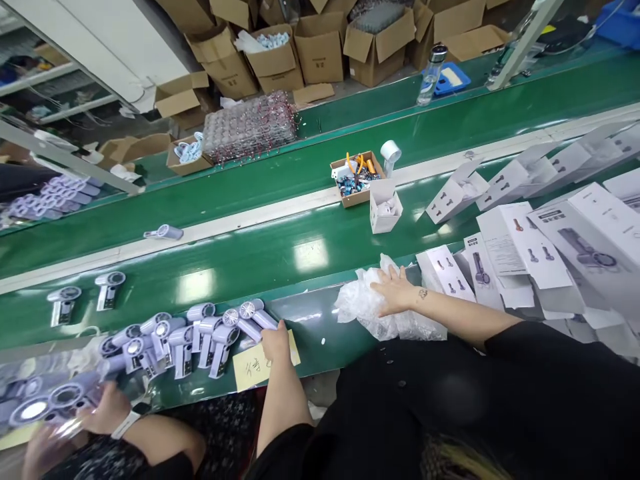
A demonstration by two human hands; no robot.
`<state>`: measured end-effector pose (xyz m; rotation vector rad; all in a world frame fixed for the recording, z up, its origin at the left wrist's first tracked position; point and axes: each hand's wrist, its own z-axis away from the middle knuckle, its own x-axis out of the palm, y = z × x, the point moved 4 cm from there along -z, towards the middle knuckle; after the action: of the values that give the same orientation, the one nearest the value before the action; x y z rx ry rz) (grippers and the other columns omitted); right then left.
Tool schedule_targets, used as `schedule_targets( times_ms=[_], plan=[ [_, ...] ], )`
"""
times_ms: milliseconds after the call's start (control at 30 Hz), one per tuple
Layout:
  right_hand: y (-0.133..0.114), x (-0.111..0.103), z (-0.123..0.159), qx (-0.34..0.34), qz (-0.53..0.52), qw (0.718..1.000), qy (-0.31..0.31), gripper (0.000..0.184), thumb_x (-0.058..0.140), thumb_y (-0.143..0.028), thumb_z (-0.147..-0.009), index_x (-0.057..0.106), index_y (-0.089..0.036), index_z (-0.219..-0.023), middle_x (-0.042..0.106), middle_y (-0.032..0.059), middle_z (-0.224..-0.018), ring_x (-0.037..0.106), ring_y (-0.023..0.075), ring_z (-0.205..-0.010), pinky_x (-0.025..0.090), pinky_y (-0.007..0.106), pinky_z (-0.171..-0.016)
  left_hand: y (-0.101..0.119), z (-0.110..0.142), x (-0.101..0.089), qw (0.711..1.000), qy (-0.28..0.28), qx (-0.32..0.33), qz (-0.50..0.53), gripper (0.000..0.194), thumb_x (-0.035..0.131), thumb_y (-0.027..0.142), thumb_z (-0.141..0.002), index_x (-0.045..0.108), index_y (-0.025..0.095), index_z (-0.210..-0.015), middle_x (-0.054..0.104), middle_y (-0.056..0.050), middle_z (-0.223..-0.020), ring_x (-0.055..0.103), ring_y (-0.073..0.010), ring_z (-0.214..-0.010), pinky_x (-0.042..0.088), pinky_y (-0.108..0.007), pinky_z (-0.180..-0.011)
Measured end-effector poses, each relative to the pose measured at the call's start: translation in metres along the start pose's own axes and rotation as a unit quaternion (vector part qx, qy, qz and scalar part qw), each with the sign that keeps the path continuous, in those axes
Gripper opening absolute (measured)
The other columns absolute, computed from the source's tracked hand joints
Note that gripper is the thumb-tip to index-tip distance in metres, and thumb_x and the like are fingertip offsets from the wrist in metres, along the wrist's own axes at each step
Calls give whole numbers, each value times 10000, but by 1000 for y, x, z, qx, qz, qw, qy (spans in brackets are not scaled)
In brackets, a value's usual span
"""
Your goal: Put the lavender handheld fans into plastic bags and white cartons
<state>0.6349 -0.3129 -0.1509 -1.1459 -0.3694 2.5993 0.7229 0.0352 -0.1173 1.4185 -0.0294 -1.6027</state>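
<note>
My left hand (277, 345) is closed round the handle end of a lilac handheld fan (260, 313) at the right end of a group of such fans. Below that hand lies a yellow paper sheet (250, 368) with handwriting. My right hand (395, 293) rests on a heap of clear plastic bags (367, 313), its fingers spread; part of the heap is hidden beneath it. Several more lilac fans (183, 343) lie side by side to the left of my left hand, on the green bench surface.
Printed white boxes (580, 247) crowd the right side. An open white box (385, 210) stands by a small carton of tools (356, 183) on the green belt (260, 247). At lower left, a co-worker's hands (107, 410) are near bagged fans. Cartons (320, 50) stand behind.
</note>
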Motion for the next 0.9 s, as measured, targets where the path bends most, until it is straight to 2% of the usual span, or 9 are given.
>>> schedule_targets(
  times_ms=[133, 233, 333, 433, 533, 667, 767, 833, 900],
  plan=[
    [0, -25, 15, -41, -105, 990, 79, 890, 661, -675, -652, 455, -192, -1370, 192, 197, -1527, 23, 471, -1399, 55, 665, -1072, -2, -3, 25, 995, -39, -65, 63, 235, 583, 344, -696, 384, 221, -701, 523, -56, -639, 611, -266, -686, 410, -332, -545],
    [-10, -61, 26, -52, -298, 920, 249, 520, 530, -543, -840, 547, -182, -1214, 445, 168, -1375, 358, 319, -1328, 291, 531, -1078, 12, 34, 49, 979, -111, -65, 159, 224, 466, 404, -780, 466, 179, -778, 539, -14, -617, 535, -141, -490, 365, -247, -459],
    [-31, -67, 22, -41, -555, 818, 145, 392, 553, -494, -850, 551, -183, -1088, 599, 127, -1139, 594, 236, -1060, 491, 444, -913, 38, 105, 77, 902, -276, -38, 328, 354, 585, 482, -723, 509, 165, -860, 549, 18, -613, 525, -101, -469, 356, -201, -446],
    [-42, -70, 29, -57, -724, 686, 34, 298, 619, -425, -832, 536, -166, -955, 643, 96, -948, 647, 181, -800, 562, 356, -723, 68, 177, 96, 828, -476, 95, 280, 418, 603, 521, -764, 533, 160, -964, 599, -3, -683, 542, -99, -481, 382, -210, -458],
    [-11, -87, 65, -38, -773, 615, 150, 239, 647, -328, -822, 506, -171, -935, 635, 55, -852, 611, 135, -657, 557, 292, -588, 89, 219, 105, 768, -533, 329, 136, 306, 506, 453, -875, 563, 171, -980, 635, -46, -801, 601, -137, -636, 459, -265, -588],
    [43, -98, 149, -55, -743, 627, 228, 316, 665, -287, -790, 510, -184, -1045, 630, 56, -949, 610, 135, -709, 538, 250, -554, 98, 263, 133, 538, -491, 679, -91, 205, 512, 236, -873, 598, 195, -1054, 629, -105, -1041, 538, -239, -1048, 424, -373, -864],
    [75, -76, 203, -27, -727, 650, 221, 422, 685, -284, -738, 517, -193, -1115, 629, 58, -961, 624, 160, -747, 544, 281, -599, 95, 278, 156, 400, -438, 765, -250, 188, 483, 110, -839, 638, 161, -934, 633, -130, -949, 514, -262, -1031, 391, -397, -855],
    [90, -51, 228, -10, -718, 666, 204, 491, 700, -290, -696, 512, -194, -1139, 637, 61, -948, 635, 179, -762, 550, 333, -670, 103, 273, 157, 425, -404, 764, -267, 178, 467, 110, -847, 638, 158, -840, 635, -126, -858, 533, -251, -942, 387, -389, -819],
    [99, -23, 242, -10, -727, 665, 168, 542, 717, -299, -653, 503, -191, -1139, 647, 70, -945, 645, 194, -773, 547, 365, -709, 119, 257, 143, 537, -370, 730, -205, 157, 484, 179, -866, 633, 171, -819, 641, -110, -838, 543, -240, -894, 386, -378, -800]
  ],
)
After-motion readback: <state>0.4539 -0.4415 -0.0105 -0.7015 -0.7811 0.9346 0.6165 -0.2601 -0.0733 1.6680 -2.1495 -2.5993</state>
